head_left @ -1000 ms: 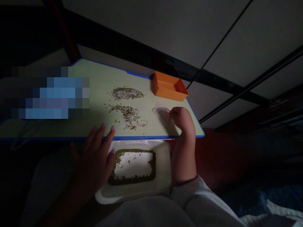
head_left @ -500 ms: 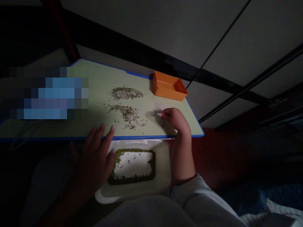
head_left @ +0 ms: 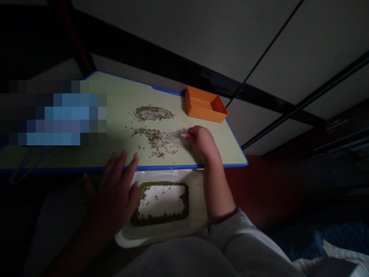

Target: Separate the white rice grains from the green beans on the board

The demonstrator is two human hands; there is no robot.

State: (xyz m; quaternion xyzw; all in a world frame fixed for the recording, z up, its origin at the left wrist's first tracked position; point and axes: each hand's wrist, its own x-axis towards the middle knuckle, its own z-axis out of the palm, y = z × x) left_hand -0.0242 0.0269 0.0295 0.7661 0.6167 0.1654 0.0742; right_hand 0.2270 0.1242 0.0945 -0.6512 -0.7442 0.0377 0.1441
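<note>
My right hand (head_left: 201, 140) pinches a clear, curved-edged plastic piece (head_left: 174, 135) low over the table. Its exact kind is hard to make out in the dim light. Just left of it lies a loose pile of small green beans (head_left: 155, 136) mixed with pale grains. Farther back is a second mixed pile of beans and pale grains (head_left: 154, 113). My left hand (head_left: 115, 188), fingers spread, rests at the table's front edge beside a white plastic tub (head_left: 197, 215). Green beans (head_left: 161, 219) line the tub's bottom edges.
An orange open box (head_left: 206, 111) stands at the back right of the pale table (head_left: 115, 96), which has a blue rim. A blurred-out blue patch (head_left: 69, 115) covers the table's left side. Cabinet panels (head_left: 187, 34) rise behind, close to the table.
My right hand has moved left with the clear plastic piece, bringing it up to the nearer pile. My left hand, the tub and the orange box stay in place.
</note>
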